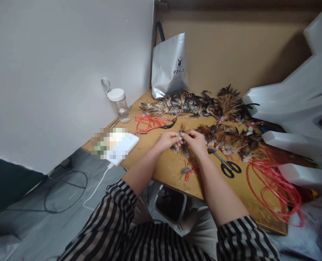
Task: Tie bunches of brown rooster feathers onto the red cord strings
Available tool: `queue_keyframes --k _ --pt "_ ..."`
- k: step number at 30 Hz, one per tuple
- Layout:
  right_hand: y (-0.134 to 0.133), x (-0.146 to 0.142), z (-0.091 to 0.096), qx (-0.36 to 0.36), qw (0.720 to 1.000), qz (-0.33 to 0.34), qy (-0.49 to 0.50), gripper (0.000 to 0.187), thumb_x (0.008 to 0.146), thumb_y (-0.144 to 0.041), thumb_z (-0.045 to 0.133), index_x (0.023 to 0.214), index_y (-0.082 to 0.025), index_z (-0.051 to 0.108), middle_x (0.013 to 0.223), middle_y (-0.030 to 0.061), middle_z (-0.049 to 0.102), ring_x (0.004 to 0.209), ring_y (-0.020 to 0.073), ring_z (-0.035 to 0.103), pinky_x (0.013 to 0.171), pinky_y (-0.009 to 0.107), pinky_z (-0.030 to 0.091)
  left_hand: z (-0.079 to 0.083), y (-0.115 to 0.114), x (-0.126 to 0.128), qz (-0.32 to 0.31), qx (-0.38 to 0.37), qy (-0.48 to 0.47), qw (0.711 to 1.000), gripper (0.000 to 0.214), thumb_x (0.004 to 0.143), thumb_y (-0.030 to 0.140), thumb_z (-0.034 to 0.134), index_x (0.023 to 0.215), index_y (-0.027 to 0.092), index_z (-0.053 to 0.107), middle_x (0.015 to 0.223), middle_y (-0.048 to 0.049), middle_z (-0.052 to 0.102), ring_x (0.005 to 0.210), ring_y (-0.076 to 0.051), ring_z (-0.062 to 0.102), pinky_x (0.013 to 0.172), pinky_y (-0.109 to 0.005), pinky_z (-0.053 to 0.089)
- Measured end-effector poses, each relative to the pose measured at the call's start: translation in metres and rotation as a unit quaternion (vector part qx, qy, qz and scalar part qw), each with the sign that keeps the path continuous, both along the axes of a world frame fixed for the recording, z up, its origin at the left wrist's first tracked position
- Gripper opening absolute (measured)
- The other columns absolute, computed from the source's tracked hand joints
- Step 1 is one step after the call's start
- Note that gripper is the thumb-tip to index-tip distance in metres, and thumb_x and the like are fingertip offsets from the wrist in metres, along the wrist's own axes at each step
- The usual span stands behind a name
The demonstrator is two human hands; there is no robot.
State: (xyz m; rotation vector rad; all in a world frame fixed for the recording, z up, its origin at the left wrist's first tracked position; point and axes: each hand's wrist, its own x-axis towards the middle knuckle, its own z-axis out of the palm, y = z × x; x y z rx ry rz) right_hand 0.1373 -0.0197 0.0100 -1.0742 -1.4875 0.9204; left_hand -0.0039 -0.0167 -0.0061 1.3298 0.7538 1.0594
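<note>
Above the middle of the wooden table, my left hand (pixel 169 141) and my right hand (pixel 196 143) meet at the fingertips. Both are closed in a pinch on a small tuft of feathers (pixel 182 128), whose tip sticks up between them. Just right of my right hand lies a pile of brown feathers (pixel 231 139). Black-handled scissors (pixel 227 164) rest on the table beside my right wrist, blades pointing toward the hand. A short red strip (pixel 188 175) with a bit of feather lies below my hands. Loose feathers under my fingers are partly hidden.
More feather bunches (pixel 188 103) line the back, before a silver bag (pixel 168 67). Red strips (pixel 150 123) lie left of centre, with a long red bundle (pixel 276 188) at right. A bottle (pixel 119 105), a plugged-in white device (pixel 122 148) and white foam pieces (pixel 286 141) flank the table.
</note>
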Motion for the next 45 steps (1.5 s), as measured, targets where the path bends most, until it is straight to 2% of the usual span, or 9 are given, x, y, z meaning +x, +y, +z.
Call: queue_keyframes --k 4,13,24,33,45 --pt "0.0015 0.0003 -0.0016 -0.005 1.0 -0.003 -0.017 0.029 0.062 -0.044 0.064 0.06 -0.016 0.056 0.05 -0.0023 0.053 0.046 0.0094 0.044 0.045 0.022 0.034 -0.001 0.0005 -0.0001 0.005 -0.006 -0.003 1.0 0.024 0.067 0.032 0.063 0.071 0.009 0.06 0.061 -0.0033 0.061 0.045 -0.005 0.052 0.047 -0.018 0.042" --pt "0.0027 0.0002 -0.0022 0.038 0.999 -0.014 -0.02 0.027 0.064 -0.041 0.062 0.061 -0.015 0.06 0.055 -0.0009 0.053 0.053 0.0103 0.045 0.05 0.022 0.035 -0.0028 0.0015 0.0 0.004 0.0 -0.014 1.0 0.021 0.068 0.029 0.062 0.071 0.008 0.06 0.062 -0.0046 0.061 0.046 -0.006 0.053 0.046 -0.018 0.042" --pt "0.0001 -0.0007 0.0005 0.023 1.0 0.004 -0.008 0.028 0.063 -0.042 0.062 0.059 -0.015 0.058 0.053 -0.0016 0.05 0.052 0.0099 0.044 0.048 0.022 0.034 0.0015 -0.0019 0.0004 -0.003 -0.017 -0.028 0.999 0.021 0.065 0.027 0.064 0.073 0.008 0.059 0.069 -0.0074 0.065 0.051 -0.007 0.056 0.047 -0.018 0.043" --pt "0.0004 0.0004 -0.0007 0.019 0.999 0.002 -0.036 0.028 0.065 -0.041 0.061 0.058 -0.015 0.057 0.053 -0.0016 0.054 0.051 0.0102 0.047 0.049 0.022 0.035 0.0034 -0.0023 -0.0007 0.009 -0.018 0.009 1.0 0.017 0.067 0.024 0.061 0.069 0.008 0.061 0.057 -0.0034 0.06 0.045 -0.005 0.052 0.047 -0.017 0.041" --pt "0.0006 -0.0016 -0.0016 0.006 1.0 0.004 -0.001 0.026 0.064 -0.039 0.063 0.059 -0.014 0.059 0.052 -0.0016 0.054 0.049 0.0093 0.046 0.048 0.022 0.036 0.0015 -0.0019 0.0001 0.006 -0.013 0.005 1.0 0.018 0.067 0.026 0.062 0.068 0.008 0.061 0.058 -0.0039 0.06 0.044 -0.006 0.052 0.047 -0.019 0.042"
